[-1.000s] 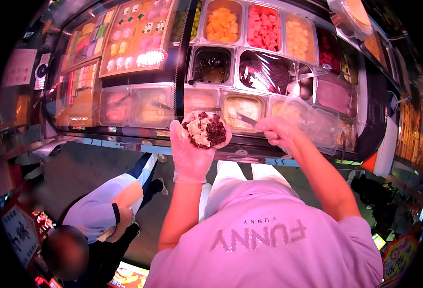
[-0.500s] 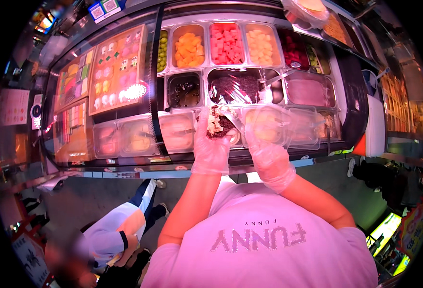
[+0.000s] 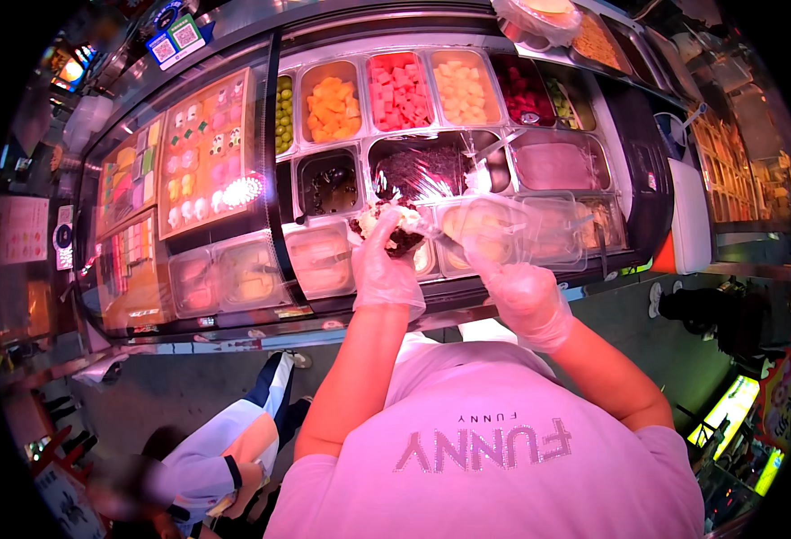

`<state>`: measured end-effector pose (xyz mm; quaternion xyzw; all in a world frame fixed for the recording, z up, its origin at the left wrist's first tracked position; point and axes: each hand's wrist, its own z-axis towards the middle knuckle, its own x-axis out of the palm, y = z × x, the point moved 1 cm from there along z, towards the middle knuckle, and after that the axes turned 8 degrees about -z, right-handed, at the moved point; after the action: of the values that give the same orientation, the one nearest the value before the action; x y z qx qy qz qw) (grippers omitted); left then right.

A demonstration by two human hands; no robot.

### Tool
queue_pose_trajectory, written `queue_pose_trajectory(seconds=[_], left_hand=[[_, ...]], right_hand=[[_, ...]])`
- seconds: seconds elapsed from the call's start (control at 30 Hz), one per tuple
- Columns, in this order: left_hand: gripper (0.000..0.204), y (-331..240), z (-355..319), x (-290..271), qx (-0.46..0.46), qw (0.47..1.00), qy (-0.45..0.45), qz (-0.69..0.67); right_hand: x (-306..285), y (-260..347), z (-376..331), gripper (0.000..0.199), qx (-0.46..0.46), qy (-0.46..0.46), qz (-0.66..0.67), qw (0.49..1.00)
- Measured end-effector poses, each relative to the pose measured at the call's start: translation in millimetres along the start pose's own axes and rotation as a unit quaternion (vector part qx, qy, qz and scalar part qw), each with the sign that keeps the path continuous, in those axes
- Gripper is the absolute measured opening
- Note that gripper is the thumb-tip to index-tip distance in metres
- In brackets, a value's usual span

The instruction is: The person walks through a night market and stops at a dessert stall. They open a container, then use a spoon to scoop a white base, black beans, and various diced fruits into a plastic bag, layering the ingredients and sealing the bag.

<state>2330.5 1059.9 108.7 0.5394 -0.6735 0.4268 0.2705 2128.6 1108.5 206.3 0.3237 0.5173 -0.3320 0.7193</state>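
Nearest the camera, the person's pink shirt (image 3: 494, 449) fills the lower middle of the view, and both bare forearms rise from it toward the counter. To the lower left, another person in a pale jacket (image 3: 220, 454) crouches or sits on the floor, well apart from the hands.

The left hand (image 3: 385, 269), in a thin clear glove, is curled around a small bowl (image 3: 394, 229) heaped with a dark and white filling; the fingers wrap the bowl's underside and hold it just above the front edge of the counter. The right hand (image 3: 521, 292), also gloved, sits just beside it to the right, its fingers closed on something pale; what it pinches cannot be made out through the crumpled plastic.

Beyond the hands lies a refrigerated topping counter (image 3: 633, 144) with rows of metal tubs. The bowl hovers in front of a tub of dark paste (image 3: 422, 166). Farther back stand tubs of orange fruit cubes (image 3: 333, 103), red cubes (image 3: 397, 85) and pale yellow cubes (image 3: 463, 85). A lit picture menu board (image 3: 202, 153) lies at the left.
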Motion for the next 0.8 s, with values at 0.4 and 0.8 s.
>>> queue_pose_trajectory(seconds=[0.4, 0.8], left_hand=[[0.029, -12, -32, 8, -0.051, 0.996, 0.014, -0.072], [0.036, -16, -51, 12, 0.012, 0.994, 0.093, -0.062]], right_hand=[[5, -13, -3, 0.045, 0.263, 0.113, 0.498, 0.819], [3, 24, -16, 0.067, -0.041, -0.031, -0.047, 0.998]])
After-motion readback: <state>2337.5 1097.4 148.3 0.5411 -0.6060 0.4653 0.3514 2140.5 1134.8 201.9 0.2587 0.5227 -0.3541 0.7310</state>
